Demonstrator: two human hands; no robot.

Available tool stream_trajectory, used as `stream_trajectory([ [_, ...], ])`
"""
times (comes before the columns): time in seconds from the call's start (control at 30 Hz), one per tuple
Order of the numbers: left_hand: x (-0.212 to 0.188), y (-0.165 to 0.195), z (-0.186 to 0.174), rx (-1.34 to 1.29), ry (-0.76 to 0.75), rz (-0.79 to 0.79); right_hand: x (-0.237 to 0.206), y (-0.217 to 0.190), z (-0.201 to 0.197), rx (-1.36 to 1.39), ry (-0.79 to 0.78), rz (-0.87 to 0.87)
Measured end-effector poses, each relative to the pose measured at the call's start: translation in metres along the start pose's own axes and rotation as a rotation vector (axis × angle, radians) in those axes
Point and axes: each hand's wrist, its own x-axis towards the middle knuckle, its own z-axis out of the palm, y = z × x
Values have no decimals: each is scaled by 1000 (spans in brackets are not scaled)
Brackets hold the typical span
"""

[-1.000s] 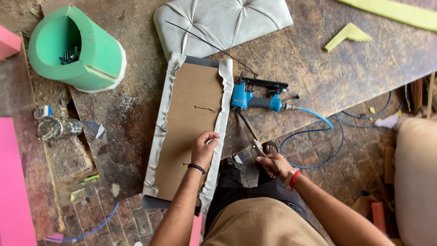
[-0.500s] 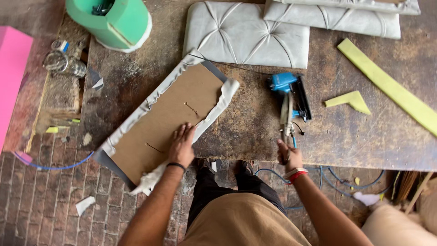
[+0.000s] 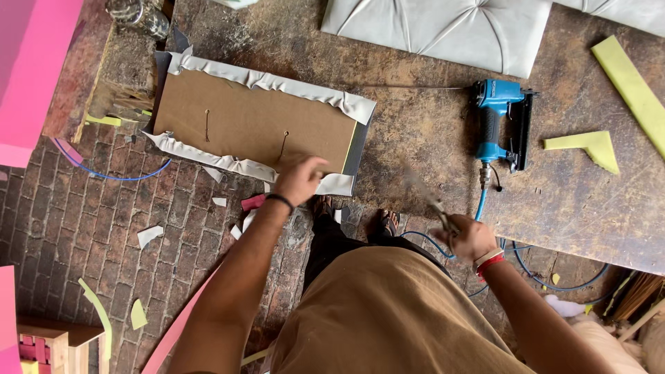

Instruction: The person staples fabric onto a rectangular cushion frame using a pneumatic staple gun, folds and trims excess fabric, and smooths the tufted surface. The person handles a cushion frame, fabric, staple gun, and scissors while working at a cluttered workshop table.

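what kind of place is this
Most likely an upholstery workshop. A worn workbench holds a board wrapped in grey covering, a tufted grey cushion panel and a blue air stapler on a hose. Foam offcuts lie about, over a brick floor.

right hand [image 3: 470, 237]: tool it grips motion-blurred, kind unclear | left hand [image 3: 299, 179]: fingers blurred | tufted cushion [image 3: 443, 31]: cut off by top edge

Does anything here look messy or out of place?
Yes. The panel hangs partly off the table edge, askew, its grey covering bunched. Foam scraps litter the brick floor.
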Motion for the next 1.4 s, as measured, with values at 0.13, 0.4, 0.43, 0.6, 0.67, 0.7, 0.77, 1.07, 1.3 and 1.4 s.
stream_trajectory([
  [0.13,28,39,21,103,-169,314,-11,-19,13,-229,142,-344],
  [0.4,64,50,-6,168,-802,148,-14,-60,29,-314,128,-328],
  [0.43,64,50,-7,157,-825,182,-16,-66,28,-317,124,-318],
  [0.6,62,47,-6,105,-825,175,-22,-94,24,-384,118,-311],
  [0.67,59,47,-5,94,-805,189,-26,-108,28,-328,233,-368],
  [0.7,57,46,-5,81,-795,220,-27,-115,29,-345,215,-340],
  [0.77,54,46,-5,53,-791,246,-33,-132,37,-376,167,-281],
  [1.07,41,40,-11,-56,-734,403,-50,-193,64,-350,23,1],
  [1.3,38,38,-32,-181,-672,403,-70,-212,76,-333,178,3],
  [1.4,36,40,-38,-131,-702,373,-58,-233,80,-358,256,-53],
])
